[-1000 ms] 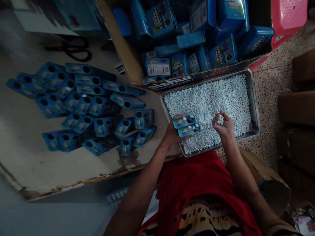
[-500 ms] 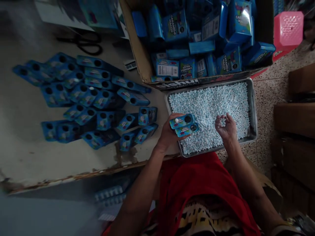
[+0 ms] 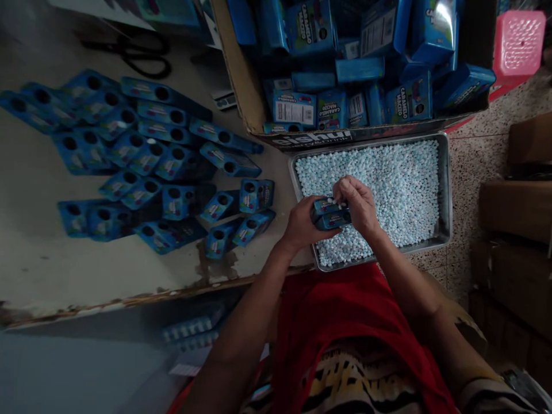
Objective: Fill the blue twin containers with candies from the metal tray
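Two small blue boxes [image 3: 331, 220] are side by side in my left hand [image 3: 301, 225], whose fingers wrap round them over the near left part of a metal tray [image 3: 447, 198]. Small white and pale blue candies [image 3: 401, 184] fill the tray. My right hand [image 3: 359, 206] is at the top of the boxes, its fingers pinched together over some white candies at the box openings. The fingers partly hide the box tops.
Many blue boxes with round dark holes [image 3: 175, 201] stand on the table [image 3: 38, 253] at left, near black scissors [image 3: 144, 54]. A cardboard carton [image 3: 241, 75] of blue boxes adjoins the tray. Brown cartons [image 3: 515, 210] are at right.
My right hand has moved left from above the candies to the tops of the held boxes, and its fingers have closed. The view has shifted slightly.
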Demonstrator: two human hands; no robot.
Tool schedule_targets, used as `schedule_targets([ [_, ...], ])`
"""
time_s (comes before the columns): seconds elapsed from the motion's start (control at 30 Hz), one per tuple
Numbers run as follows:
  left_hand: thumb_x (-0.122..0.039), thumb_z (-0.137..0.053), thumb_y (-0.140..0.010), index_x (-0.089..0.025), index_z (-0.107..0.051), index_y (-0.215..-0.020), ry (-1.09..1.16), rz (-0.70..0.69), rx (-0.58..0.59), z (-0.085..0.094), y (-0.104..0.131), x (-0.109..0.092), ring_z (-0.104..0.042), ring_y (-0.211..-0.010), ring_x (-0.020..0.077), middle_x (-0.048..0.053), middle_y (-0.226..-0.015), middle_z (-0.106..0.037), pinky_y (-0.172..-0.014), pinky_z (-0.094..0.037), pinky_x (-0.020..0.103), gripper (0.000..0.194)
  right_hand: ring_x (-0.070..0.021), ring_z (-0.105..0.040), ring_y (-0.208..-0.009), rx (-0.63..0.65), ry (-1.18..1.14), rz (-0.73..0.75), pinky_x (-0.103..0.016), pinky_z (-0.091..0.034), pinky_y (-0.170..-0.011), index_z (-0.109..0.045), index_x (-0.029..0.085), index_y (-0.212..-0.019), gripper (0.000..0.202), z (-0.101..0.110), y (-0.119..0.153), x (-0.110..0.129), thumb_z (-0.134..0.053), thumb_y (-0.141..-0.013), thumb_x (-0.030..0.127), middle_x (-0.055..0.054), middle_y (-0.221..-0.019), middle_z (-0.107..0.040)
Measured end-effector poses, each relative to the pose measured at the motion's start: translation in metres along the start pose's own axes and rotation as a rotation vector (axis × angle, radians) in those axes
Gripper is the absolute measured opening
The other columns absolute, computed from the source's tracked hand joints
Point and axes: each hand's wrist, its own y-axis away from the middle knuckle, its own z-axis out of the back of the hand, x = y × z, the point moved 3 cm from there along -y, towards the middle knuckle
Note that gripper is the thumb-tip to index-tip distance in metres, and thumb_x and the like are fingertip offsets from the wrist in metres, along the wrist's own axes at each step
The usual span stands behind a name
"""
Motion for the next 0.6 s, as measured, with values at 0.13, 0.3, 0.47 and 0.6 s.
schedule_targets([
  [0.13, -0.055, -0.101, -0.061, -0.021, -0.069, -0.126, 0.013, -0.035, -0.007, -0.005, -0.003, 0.007, -0.077, -0.105, 0.0315, 0.009, -0.113, -0.078, -0.098, -0.062, 0.045, 0.08, -0.014, -0.042, -0.062, -0.193, -0.235, -0.036, -0.029, -0.048, -0.067, -0.049, 0.026, -0.068, 0.05, 0.032, -0.012, -0.006, -0.069, -0.1, 0.059, 0.004, -0.064, -0.04],
  [0.3, -0.051, -0.101, -0.064, -0.021, -0.069, -0.129, 0.173, -0.031, -0.087, 0.004, 0.006, 0.015, -0.076, -0.116, 0.0322, 0.013, -0.126, -0.076, -0.103, -0.061, 0.046, 0.079, -0.0115, -0.052, -0.065, -0.447, -0.125, -0.133, -0.025, -0.05, -0.067, -0.059, 0.025, -0.077, 0.044, 0.116, 0.001, -0.009, -0.07, -0.095, 0.063, 0.003, -0.071, -0.056],
  [0.47, -0.049, -0.098, -0.068, -0.026, -0.073, -0.128, 0.312, -0.125, -0.043, 0.01, 0.018, 0.007, -0.073, -0.128, 0.0368, 0.012, -0.129, -0.077, -0.112, -0.057, 0.058, 0.069, -0.0158, -0.065, -0.076, -0.355, 1.107, -0.125, -0.041, -0.059, -0.087, -0.077, 0.02, -0.1, 0.047, 0.162, 0.046, 0.002, -0.074, -0.089, 0.066, -0.016, -0.135, -0.07],
  [0.6, -0.045, -0.1, -0.067, -0.03, -0.072, -0.132, 0.394, -0.139, -0.113, 0.008, 0.016, 0.0, -0.073, -0.128, 0.0354, 0.012, -0.133, -0.076, -0.112, -0.059, 0.057, 0.072, -0.018, -0.073, -0.076, -0.182, 1.504, -0.15, -0.05, -0.06, -0.093, -0.078, 0.022, -0.118, 0.041, 0.153, 0.056, 0.001, -0.067, -0.097, 0.055, -0.022, -0.17, -0.047],
])
